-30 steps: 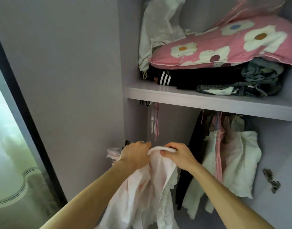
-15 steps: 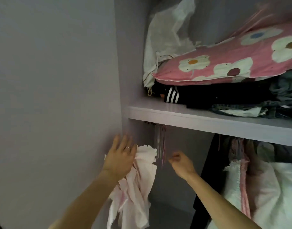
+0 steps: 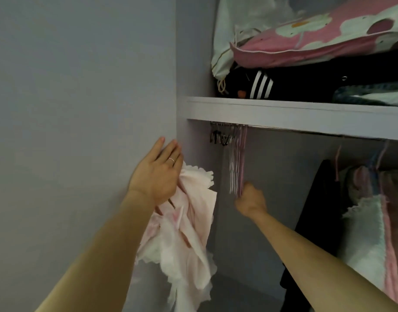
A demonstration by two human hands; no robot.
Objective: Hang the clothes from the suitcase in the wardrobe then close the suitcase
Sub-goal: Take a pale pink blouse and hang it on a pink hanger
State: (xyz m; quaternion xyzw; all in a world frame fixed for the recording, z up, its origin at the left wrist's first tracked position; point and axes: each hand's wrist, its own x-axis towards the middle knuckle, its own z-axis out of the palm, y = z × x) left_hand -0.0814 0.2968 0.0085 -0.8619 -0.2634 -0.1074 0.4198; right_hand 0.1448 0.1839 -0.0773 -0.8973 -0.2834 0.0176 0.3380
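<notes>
Blurred at 4 o'clock: right hand (image 3: 251, 200), fingertips lost behind knuckles at foot of hangers (image 3: 237, 163). Hidden under left hand (image 3: 157, 174): thumb, hold on pale garment (image 3: 189, 221). Cropped at 1 o'clock: floral cushion (image 3: 317, 41). Too small: clips (image 3: 220, 137).
</notes>
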